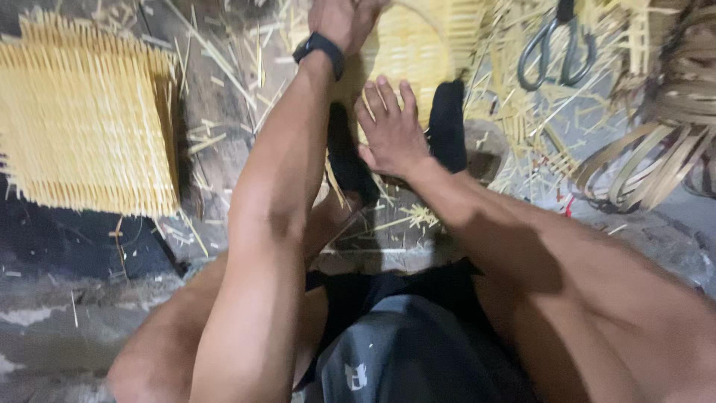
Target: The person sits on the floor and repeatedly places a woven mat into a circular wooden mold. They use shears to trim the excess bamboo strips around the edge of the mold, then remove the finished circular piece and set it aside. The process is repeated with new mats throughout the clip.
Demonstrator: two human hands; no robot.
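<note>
My right hand (391, 130) lies flat, fingers spread, on the woven bamboo mat (418, 52). My left hand (343, 19), just beyond it, grips the mat's edge (partly out of frame). Scissors (556, 48) sit to the right. I'd press evenly, keeping the strips aligned.

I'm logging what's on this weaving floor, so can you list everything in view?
woven mat: one, pale yellow, top centre, under both hands
stacked woven mats: one pile, yellow, left
scissors: one pair, grey metal, upper right on the strips
coiled split strips: one bundle, brown-tan, right edge
loose slivers: many, yellow, scattered over the floor
black socks: two, on the feet pinning the mat
wristband: one, black, left wrist
left hand: on the mat's top
right hand: flat, fingers spread
</note>
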